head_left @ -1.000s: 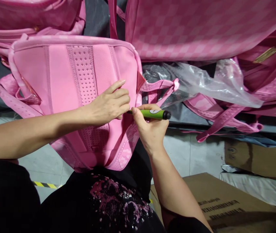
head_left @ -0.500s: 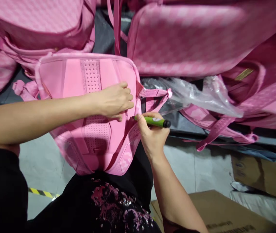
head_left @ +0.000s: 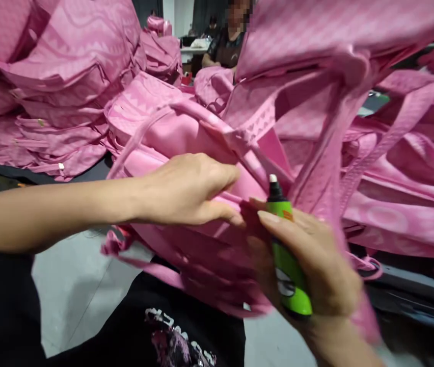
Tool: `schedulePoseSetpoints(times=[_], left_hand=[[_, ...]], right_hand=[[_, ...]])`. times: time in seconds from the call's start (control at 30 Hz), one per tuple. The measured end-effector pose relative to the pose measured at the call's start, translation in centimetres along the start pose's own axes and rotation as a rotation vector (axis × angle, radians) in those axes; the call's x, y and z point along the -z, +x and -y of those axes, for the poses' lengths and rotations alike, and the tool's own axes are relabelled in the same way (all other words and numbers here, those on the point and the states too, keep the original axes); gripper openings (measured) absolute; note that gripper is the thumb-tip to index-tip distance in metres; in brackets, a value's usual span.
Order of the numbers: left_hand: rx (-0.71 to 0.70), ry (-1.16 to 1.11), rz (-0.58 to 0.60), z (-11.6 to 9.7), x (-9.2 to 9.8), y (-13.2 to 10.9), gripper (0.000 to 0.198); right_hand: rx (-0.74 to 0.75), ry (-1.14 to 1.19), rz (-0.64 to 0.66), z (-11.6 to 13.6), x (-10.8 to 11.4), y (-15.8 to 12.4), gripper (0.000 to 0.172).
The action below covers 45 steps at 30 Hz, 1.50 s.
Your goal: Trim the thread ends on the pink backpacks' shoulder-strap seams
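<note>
A pink backpack is in front of me, tilted over my lap, with its straps hanging loose and partly blurred. My left hand is closed on fabric at the backpack's upper edge, thumb below and fingers above. In my right hand is a green marker pen, uncapped, its pale tip pointing up. The fingers of that hand also touch the backpack's fabric beside my left thumb; how firmly they grip it I cannot tell.
Stacked pink backpacks rise at the left, and more pink backpacks lie along the right. Another person is behind the bags at the back. Grey floor shows below.
The backpack has turned from its padded back panel facing up and tipped over. The marker has left the panel and now points upward. My view has risen toward the stacks.
</note>
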<state>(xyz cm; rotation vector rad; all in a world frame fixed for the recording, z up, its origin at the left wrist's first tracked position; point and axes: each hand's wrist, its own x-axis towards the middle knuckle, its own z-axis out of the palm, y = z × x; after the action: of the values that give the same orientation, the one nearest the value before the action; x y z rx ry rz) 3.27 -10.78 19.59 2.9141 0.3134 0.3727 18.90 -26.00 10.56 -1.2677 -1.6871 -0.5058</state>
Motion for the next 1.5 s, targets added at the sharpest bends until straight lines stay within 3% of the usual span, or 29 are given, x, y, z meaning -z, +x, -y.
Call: schedulePoseSetpoints(times=[0.1, 0.23, 0.33, 0.47, 0.57, 0.67, 0.77, 0.9, 1.1, 1.17, 1.3, 1.5], left_hand=[[0.050, -0.186, -0.002, 0.5, -3.6, 0.4, 0.020], [-0.061, -0.203, 0.169, 2.7, -12.2, 0.5, 0.012], [-0.083, -0.168, 0.155, 3.9, -15.7, -0.2, 0.018], [-0.053, -0.122, 0.046, 4.7, -14.9, -0.7, 0.039], [0.017, -0.042, -0.010, 4.9, -14.1, 0.6, 0.046], [0.080, 0.038, 0.050, 5.4, -15.1, 3.1, 0.060], [0.107, 0.096, 0.195, 6.6, -16.4, 4.9, 0.082], [0.053, 0.141, 0.249, 7.4, -16.9, 4.6, 0.084], [-0.138, 0.221, 0.047, 5.7, -17.7, 2.4, 0.116], [-0.168, 0.259, 0.068, 4.9, -18.0, 2.1, 0.116], [-0.075, 0.306, 0.190, 4.1, -18.2, 2.4, 0.110], [-0.048, 0.299, 0.188, 4.3, -18.3, 2.8, 0.083]], right_hand=[[0.072, -0.020, 0.079, -2.0, 0.8, 0.5, 0.056], [0.033, 0.073, 0.215, -6.2, -3.3, -2.9, 0.043], [0.009, 0.062, 0.211, -8.5, -6.2, -6.2, 0.037], [-0.125, 0.049, 0.152, -9.4, -7.1, -8.7, 0.039], [-0.069, 0.039, 0.152, -9.4, -7.2, -9.3, 0.038], [-0.088, 0.035, 0.105, -8.5, -7.6, -9.5, 0.041], [-0.146, 0.077, 0.109, -6.2, -7.7, -9.7, 0.037], [-0.164, 0.086, 0.151, -3.8, -7.1, -10.4, 0.032], [-0.279, 0.193, 0.109, -4.3, -6.0, -12.2, 0.040], [-0.278, 0.213, 0.106, -4.2, -5.8, -12.6, 0.039], [-0.218, 0.217, 0.138, -4.2, -5.5, -12.6, 0.038], [-0.173, 0.150, 0.290, -6.3, -4.3, -12.4, 0.042]])
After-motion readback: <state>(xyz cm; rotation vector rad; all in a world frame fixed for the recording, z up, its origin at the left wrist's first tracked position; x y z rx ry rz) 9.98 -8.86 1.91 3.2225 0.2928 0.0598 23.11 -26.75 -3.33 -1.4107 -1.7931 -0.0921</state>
